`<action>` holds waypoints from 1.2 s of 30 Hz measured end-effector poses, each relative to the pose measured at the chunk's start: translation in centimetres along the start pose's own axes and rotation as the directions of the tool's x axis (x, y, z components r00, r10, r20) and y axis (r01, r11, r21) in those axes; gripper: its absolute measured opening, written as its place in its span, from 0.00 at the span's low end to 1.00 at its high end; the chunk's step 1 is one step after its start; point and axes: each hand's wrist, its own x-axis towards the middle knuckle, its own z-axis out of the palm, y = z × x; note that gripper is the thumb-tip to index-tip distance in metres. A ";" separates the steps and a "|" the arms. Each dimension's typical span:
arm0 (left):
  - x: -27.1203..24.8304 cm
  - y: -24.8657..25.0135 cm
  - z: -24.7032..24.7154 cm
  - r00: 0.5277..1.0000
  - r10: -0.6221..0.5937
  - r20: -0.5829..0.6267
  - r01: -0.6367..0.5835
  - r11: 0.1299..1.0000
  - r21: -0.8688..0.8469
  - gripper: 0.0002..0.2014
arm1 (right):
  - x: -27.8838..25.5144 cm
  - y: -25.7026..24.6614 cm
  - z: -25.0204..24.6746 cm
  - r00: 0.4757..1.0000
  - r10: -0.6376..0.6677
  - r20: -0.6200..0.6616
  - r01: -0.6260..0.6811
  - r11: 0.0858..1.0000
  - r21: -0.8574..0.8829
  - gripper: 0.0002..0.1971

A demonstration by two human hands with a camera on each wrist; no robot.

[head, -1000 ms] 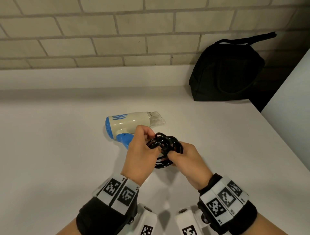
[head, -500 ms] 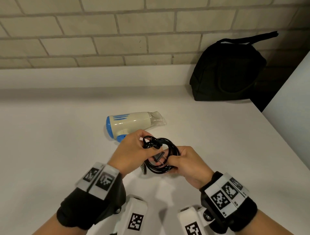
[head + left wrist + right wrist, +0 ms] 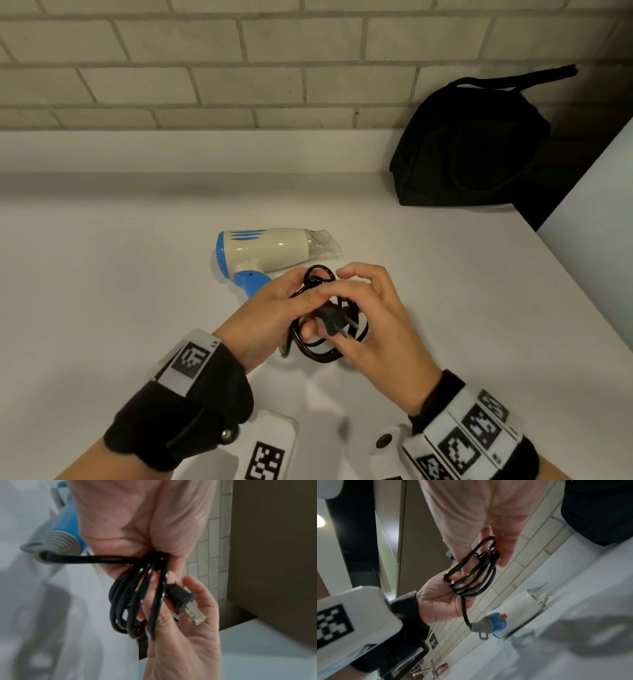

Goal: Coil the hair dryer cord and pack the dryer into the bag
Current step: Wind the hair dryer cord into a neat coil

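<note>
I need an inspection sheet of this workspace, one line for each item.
Surface: white counter, bare where visible.
Job's things: hair dryer lies on its side; black bag stands at the wall, apart from it.
Clutter: nothing seen.
Grippers: left hand grips the coiled cord; right hand, fingers loosely curled, is at the plug.
Cables: cord looped in a bundle, still joined to the dryer.
Surroundings: brick wall; white panel at right.

Glossy black rubbery cord (image 3: pixel 310 346), bare metal prongs on a matt black plug (image 3: pixel 181 599). Smooth shiny plastic dryer (image 3: pixel 263 251) with clear nozzle; matt black cloth bag (image 3: pixel 469 147). Smooth matt white bench (image 3: pixel 102 308), rough pale brick wall (image 3: pixel 239 78).
</note>
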 end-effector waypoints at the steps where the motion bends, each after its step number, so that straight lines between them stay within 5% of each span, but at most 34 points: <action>1: 0.0 0.0 0.2 1.000 0.011 -0.009 -0.011 1.000 0.001 0.19 | 0.0 0.0 -0.1 1.000 -0.021 0.002 0.021 0.999 -0.026 0.21; 4: -0.1 0.0 0.6 0.997 0.055 -0.049 -0.055 0.998 -0.011 0.13 | 0.0 -0.1 -0.4 0.996 -0.072 -0.052 0.069 0.996 -0.057 0.11; 9: -0.2 -0.4 1.0 0.958 0.261 -0.121 -0.227 0.944 0.238 0.14 | -0.2 -0.2 -0.7 0.988 -0.109 -0.107 0.099 0.991 -0.094 0.15; 14: -0.1 -1.5 1.2 0.843 0.522 -0.130 -0.364 0.731 0.577 0.14 | -0.2 -1.1 -0.8 0.980 -0.149 -0.134 0.131 0.982 -0.135 0.09; 19: 0.4 -2.7 0.7 0.755 0.639 -0.148 -0.380 0.610 0.695 0.14 | -0.9 -1.3 -1.2 0.971 -0.140 -0.196 0.136 0.990 -0.032 0.10; 30: -0.8 -2.6 0.4 0.853 0.523 -0.009 -0.415 0.688 0.595 0.14 | 0.6 -1.7 -2.9 0.991 0.076 -0.112 -0.076 0.997 0.006 0.09; 33: -1.1 -2.7 0.6 0.873 0.486 0.049 -0.418 0.692 0.589 0.13 | 2.3 -1.4 -3.1 0.966 0.244 -0.084 -0.218 0.945 0.243 0.11; 36: -1.3 -2.8 0.8 0.873 0.481 0.085 -0.444 0.707 0.550 0.15 | 3.9 -0.6 -2.9 0.906 0.424 0.019 -0.380 0.792 0.478 0.09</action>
